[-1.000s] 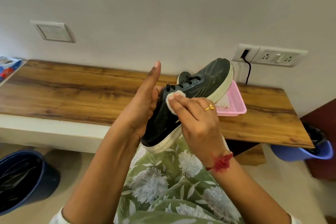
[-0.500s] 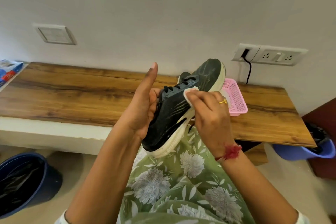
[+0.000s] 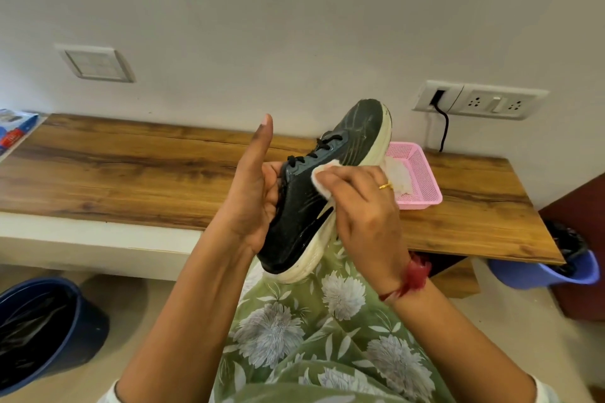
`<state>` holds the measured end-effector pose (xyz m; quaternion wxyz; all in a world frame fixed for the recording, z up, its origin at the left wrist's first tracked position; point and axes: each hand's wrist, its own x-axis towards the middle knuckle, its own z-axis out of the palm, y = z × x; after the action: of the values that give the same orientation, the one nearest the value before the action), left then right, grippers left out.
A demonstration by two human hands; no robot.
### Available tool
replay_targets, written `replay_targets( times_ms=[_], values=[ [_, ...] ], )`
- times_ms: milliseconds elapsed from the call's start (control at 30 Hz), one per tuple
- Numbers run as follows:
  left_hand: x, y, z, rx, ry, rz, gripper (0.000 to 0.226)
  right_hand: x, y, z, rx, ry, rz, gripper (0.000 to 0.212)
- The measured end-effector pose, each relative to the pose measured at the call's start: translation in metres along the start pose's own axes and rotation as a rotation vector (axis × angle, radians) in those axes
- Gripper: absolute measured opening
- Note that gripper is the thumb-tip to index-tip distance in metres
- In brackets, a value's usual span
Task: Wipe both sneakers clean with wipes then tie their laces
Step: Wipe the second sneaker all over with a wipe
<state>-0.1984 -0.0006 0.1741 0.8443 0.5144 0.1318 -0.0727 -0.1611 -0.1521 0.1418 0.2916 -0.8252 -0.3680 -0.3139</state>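
A dark sneaker (image 3: pixel 304 206) with a cream sole and black laces is held up over my lap, toe pointing up and away. My left hand (image 3: pixel 252 193) holds it from the left near the tongue, fingers behind the shoe and thumb sticking straight up. My right hand (image 3: pixel 363 209) presses a white wipe (image 3: pixel 322 178) against the shoe's right side just below the laces, fingers curled over the wipe. The second sneaker is not in view.
A wooden shelf (image 3: pixel 131 173) runs along the wall. A pink mesh tray (image 3: pixel 415 173) with white wipes sits on it behind the shoe. A blue packet (image 3: pixel 13 131) lies at far left. Dark blue bin (image 3: pixel 39 330) lower left, lighter blue bin (image 3: pixel 563 268) right. A cord (image 3: pixel 443 127) hangs from the socket.
The shoe has tilted more upright, toe higher. My right hand with the wipe has slid from the heel-side collar forward along the shoe's side towards the laces.
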Motion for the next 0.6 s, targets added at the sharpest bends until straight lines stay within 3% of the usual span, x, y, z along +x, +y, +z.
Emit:
replay_targets(
  times_ms=[133, 267, 433, 600],
  values=[
    [0.001, 0.000, -0.001, -0.010, -0.008, 0.010, 0.082, -0.004, -0.003, 0.000, -0.042, -0.028, -0.118, 0.025],
    [-0.001, -0.001, -0.002, 0.025, -0.005, 0.019, 0.076, 0.006, 0.014, -0.001, -0.078, -0.022, 0.010, 0.027],
    [0.000, 0.001, -0.001, 0.010, -0.004, -0.001, 0.081, -0.004, -0.008, 0.001, 0.021, -0.052, -0.138, 0.026],
    [-0.001, -0.001, -0.003, 0.030, -0.003, -0.001, 0.082, 0.008, 0.016, 0.000, -0.033, -0.032, 0.003, 0.027]
  ],
)
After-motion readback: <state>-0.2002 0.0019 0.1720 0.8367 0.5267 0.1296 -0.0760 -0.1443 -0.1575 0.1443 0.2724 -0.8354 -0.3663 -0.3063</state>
